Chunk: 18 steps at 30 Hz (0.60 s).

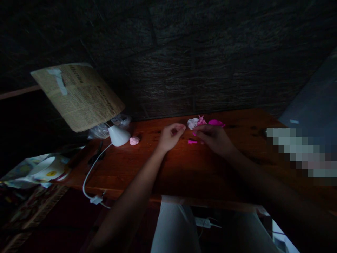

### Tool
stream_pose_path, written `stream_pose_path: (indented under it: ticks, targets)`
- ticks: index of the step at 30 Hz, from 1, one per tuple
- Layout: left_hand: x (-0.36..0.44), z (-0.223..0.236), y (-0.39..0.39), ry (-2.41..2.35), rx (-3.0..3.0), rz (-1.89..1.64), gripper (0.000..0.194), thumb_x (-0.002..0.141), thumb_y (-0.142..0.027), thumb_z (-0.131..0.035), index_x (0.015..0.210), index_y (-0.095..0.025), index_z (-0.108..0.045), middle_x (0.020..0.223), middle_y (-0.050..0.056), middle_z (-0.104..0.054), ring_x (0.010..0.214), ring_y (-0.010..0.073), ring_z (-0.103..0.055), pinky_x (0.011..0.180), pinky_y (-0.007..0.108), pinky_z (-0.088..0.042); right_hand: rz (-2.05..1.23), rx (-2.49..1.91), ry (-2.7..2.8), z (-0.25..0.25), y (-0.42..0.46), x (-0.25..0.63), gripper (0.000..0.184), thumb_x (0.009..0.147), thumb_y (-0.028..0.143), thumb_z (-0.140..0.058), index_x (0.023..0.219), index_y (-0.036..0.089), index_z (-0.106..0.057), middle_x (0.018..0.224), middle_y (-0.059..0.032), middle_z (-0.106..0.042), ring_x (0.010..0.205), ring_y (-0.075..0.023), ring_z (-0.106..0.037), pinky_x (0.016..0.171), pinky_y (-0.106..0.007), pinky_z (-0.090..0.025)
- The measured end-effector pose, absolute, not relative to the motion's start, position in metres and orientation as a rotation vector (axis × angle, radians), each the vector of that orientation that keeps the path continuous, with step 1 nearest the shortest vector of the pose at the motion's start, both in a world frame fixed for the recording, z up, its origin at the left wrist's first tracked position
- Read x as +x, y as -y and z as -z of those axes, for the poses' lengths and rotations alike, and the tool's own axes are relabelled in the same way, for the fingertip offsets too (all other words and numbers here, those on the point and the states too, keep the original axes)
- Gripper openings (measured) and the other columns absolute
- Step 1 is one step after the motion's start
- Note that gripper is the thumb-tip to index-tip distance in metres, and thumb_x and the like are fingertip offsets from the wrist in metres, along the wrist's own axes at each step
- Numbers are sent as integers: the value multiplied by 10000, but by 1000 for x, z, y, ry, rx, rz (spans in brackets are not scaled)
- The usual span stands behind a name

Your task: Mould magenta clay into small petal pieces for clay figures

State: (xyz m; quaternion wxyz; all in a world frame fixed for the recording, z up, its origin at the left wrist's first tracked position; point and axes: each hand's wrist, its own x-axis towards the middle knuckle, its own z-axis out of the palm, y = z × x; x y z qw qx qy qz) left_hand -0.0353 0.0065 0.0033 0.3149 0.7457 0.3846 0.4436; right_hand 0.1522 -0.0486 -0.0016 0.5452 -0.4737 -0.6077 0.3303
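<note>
Both hands hover over the wooden table, fingertips facing each other a short gap apart. My left hand (170, 137) is closed in a pinch; whatever sits between thumb and forefinger is too small to make out. In a similar pinch, my right hand (214, 138) hides what it may hold. Just behind the fingertips lie a whitish knobbly lump (192, 123) and a pink textured lump (201, 120). A bright magenta round piece (216, 123) rests behind my right hand. Below the fingertips is a small magenta scrap (192, 141).
A lamp with a newsprint shade (81, 98) and white base (118, 136) stands left on the wooden table (181, 172). Beside it sits a pale pink lump (134, 141). A white cord (85, 179) hangs over the front edge. A white tub (47, 168) is far left.
</note>
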Motion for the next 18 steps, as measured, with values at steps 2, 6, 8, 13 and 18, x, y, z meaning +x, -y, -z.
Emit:
stream_pose_path:
  ticks: [2, 6, 8, 13, 18]
  targets:
    - [-30, -2, -5, -845, 1843, -1081, 253, 840, -385, -692, 935, -157, -746, 900, 64, -755, 823, 158, -665, 788, 285, -501, -769, -1081, 1464, 2, 50, 150, 240, 774, 411, -681, 883, 203, -735, 837, -47, -755, 539, -136, -585, 537, -300, -487]
    - [-26, -2, 0, -738, 1736, -1024, 279, 787, -422, -747, 885, -161, -765, 885, 59, -763, 763, 133, -647, 709, 255, -479, -777, -1060, 1459, 2, 52, 148, 313, 760, 440, -703, 965, 203, -697, 893, -67, -753, 538, -141, -601, 498, -290, -470]
    - [-27, -3, 1, -740, 1713, -1020, 277, 785, -428, -749, 863, -163, -766, 860, 51, -761, 718, 118, -625, 669, 244, -459, -807, -1069, 1449, 2, 53, 148, 362, 751, 440, -721, 1021, 203, -675, 855, -64, -749, 535, -153, -612, 490, -294, -472]
    - [-30, -3, -1, -727, 1682, -937, 293, 783, -440, -746, 853, -156, -757, 842, 51, -752, 696, 110, -609, 638, 237, -444, -841, -1077, 1451, 2, 54, 147, 399, 739, 442, -751, 1042, 202, -651, 852, -72, -769, 583, -179, -660, 499, -295, -490]
    - [-28, 0, -3, -702, 1653, -950, 325, 791, -459, -737, 857, -142, -706, 793, 40, -712, 686, 110, -604, 620, 235, -434, -883, -1075, 1450, 2, 53, 145, 421, 720, 449, -771, 1045, 207, -655, 884, -76, -775, 674, -203, -699, 515, -293, -514]
